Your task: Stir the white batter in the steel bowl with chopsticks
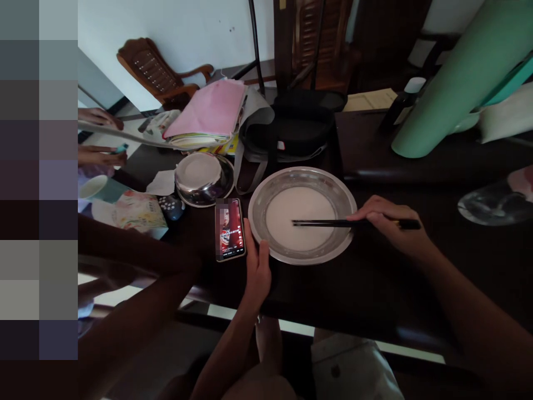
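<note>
A wide metal basin (345, 189) stands on the dark table in front of me, with a milky white liquid (300, 205) inside. My left hand (257, 266) holds the basin's near left rim, thumb over the edge and fingers along the outside. Right beside those fingers is a phone (230, 230) with a lit screen. From the right, my right hand (387, 219) grips a pair of black chopsticks (328, 223). Their tips reach over the middle of the white liquid; whether they dip in is hard to tell.
Behind the phone sits a smaller metal bowl (200, 172). A pink folder (208, 114) and a black bag (291, 130) lie farther back. A floral tissue box (141, 214) and another person's hands (102, 155) are at left. A green cylinder (449, 94) and a clear bottle (487, 203) occupy the right.
</note>
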The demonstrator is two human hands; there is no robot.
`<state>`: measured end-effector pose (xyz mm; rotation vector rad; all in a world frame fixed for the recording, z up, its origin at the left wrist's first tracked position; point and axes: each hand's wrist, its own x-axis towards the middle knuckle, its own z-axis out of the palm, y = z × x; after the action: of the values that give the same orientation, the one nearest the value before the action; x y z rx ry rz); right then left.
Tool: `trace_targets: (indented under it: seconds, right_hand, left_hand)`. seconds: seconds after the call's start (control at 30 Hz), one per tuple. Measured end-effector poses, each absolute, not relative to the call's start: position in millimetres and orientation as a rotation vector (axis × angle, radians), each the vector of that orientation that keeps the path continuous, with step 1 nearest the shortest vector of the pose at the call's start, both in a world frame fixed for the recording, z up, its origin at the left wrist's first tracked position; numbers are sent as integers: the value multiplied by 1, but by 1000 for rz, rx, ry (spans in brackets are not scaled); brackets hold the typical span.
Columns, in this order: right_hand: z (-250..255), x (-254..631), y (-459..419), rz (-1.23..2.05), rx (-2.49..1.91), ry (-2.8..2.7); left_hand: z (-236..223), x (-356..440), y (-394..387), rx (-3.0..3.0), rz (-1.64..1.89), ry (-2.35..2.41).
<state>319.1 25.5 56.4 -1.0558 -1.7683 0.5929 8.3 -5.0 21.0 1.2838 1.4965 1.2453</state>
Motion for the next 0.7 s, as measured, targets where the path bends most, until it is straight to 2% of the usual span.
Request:
trace_targets:
  seconds: [0.17, 0.33, 0.53, 0.7]
  right_hand:
    - [57, 320, 27, 499, -1060, -1755]
    - [58, 319, 25, 603, -1021, -1778]
    - [58, 320, 25, 527, -1109, -1716]
    - [59, 320, 25, 608, -1037, -1791]
  left_hand:
    - [21, 9, -5, 1291, 1251, 1499]
    - [20, 9, -4, 1295, 1258, 1500]
    - [20, 9, -5, 1288, 1259, 1502]
    - [19, 9, -4, 1292, 1253, 1503]
